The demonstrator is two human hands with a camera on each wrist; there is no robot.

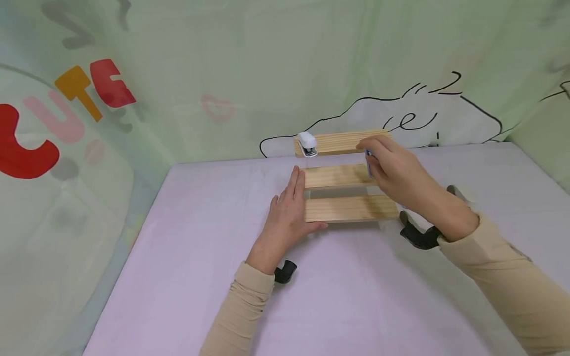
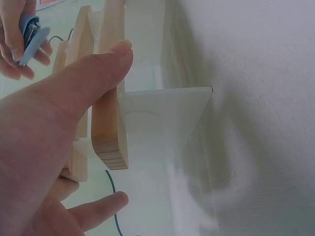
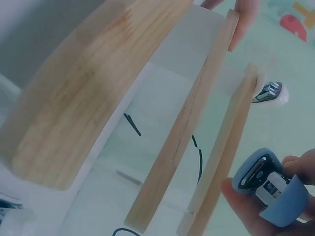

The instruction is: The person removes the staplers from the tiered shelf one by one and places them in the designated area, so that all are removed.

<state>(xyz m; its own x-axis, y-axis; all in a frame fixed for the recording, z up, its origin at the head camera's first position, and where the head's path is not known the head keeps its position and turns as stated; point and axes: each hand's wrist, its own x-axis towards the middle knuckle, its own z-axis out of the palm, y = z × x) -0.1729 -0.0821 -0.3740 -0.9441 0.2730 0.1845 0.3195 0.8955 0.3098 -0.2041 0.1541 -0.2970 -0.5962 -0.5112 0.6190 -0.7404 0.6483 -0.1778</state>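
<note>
A small three-tier rack has wooden slats: the top slat point(image 1: 343, 142), the middle slat point(image 1: 334, 177) and the bottom slat point(image 1: 352, 209). Whitish, see-through panels point(image 2: 162, 105) carry them. My left hand point(image 1: 287, 215) rests against the rack's left end, fingers straight, with the thumb along the front of the bottom slat. Between thumb and fingers, my right hand point(image 1: 396, 168) holds a blue mini stapler point(image 3: 283, 196) near the slats' right part. A white mini stapler point(image 1: 307, 143) sits at the left end of the top slat.
The rack stands on a pale lilac table cloth point(image 1: 187, 257), close to a green printed curtain point(image 1: 267, 64) behind. Black wrist straps point(image 1: 285, 272) show under the forearms. Red, orange and pink letters point(image 1: 111, 84) mark the curtain's left side.
</note>
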